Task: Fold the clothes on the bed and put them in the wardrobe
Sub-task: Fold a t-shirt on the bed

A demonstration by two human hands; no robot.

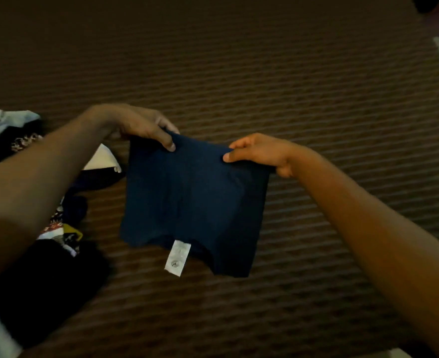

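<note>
Between two hands, one navy garment

I see my left hand and my right hand each pinching a top corner of a navy garment, which hangs spread between them over the brown striped bed. A white label dangles from its lower edge. To the left, a heap of mixed clothes lies on the bed, partly behind my left forearm.
</note>
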